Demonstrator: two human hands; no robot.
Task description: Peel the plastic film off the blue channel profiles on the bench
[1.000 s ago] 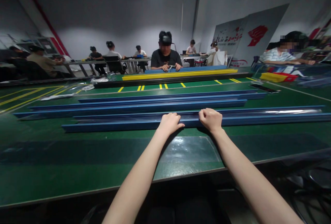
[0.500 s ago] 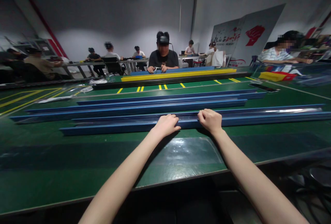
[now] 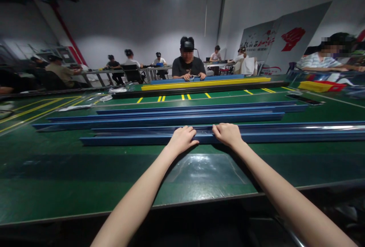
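Note:
A long blue channel strip (image 3: 111,140) lies across the table in front of me. Clear, shiny plastic film (image 3: 322,128) shows in its trough. My left hand (image 3: 182,137) is closed over the channel, with bent fingers at the trough and the thumb on the near wall. A short gap to the right, my right hand (image 3: 228,133) also grips the channel, its fingertips curled into the trough and its thumb hidden. Behind it lie more blue channel strips (image 3: 159,120), parallel to it.
On the green table (image 3: 57,197), a clear sheet (image 3: 199,167) lies near the front edge. Further back are a black strip (image 3: 199,90), a yellow strip (image 3: 205,84), a phone (image 3: 305,99) and a yellow tray (image 3: 316,86). Across the table a co-worker (image 3: 188,64) handles something pale.
My view has turned slightly left. My right hand has come closer to my left one, and both now sit nearer the channel's left end.

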